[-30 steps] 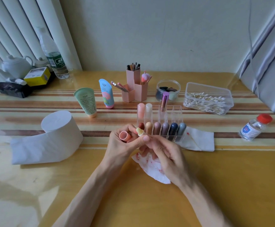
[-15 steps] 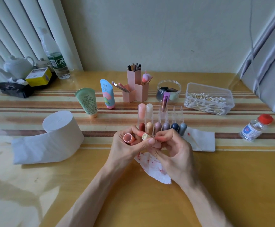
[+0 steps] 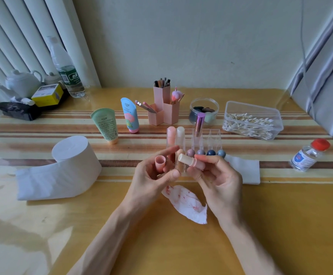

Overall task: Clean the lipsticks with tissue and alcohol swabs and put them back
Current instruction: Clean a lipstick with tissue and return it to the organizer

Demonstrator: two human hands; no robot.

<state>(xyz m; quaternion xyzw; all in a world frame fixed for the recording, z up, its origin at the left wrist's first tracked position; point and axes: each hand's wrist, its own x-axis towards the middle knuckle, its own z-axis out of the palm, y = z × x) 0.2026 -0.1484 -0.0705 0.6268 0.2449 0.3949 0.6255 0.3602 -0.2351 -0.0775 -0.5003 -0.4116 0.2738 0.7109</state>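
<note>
Both hands meet just in front of the clear organizer [image 3: 211, 135], which serves as reference; the right hand [image 3: 219, 175] pinches an uncapped lipstick [image 3: 189, 160] between a finger laid along its pink barrel and the thumb beneath, the cream-coloured tip pointing left and lying against the organizer's front-left corner; the left hand [image 3: 153, 175] is curled round the matching pink cap [image 3: 159, 162], open end upward, held near the palm, with the forefinger stretched toward the lipstick tip and the thumb just below it; which fingers bear on the cap cannot be made out; the organizer's front-left compartments are hidden behind the fingers and the lipstick; four round-topped stored lipsticks [image 3: 200, 152] show in its front row, three taller ones in its rear row; a red-stained tissue [image 3: 183, 201] lies in front of the organizer, partly covered by the right hand; a folded tissue [image 3: 243, 169] lies at the organizer's right, its near-left corner hidden by that hand; the alcohol bottle [image 3: 308, 155] stands well to the organizer's right, the swab box [image 3: 253, 122] behind and right of it, the tissue roll [image 3: 70, 161] well to its left; both forearms are cut off by the bottom edge.
</note>
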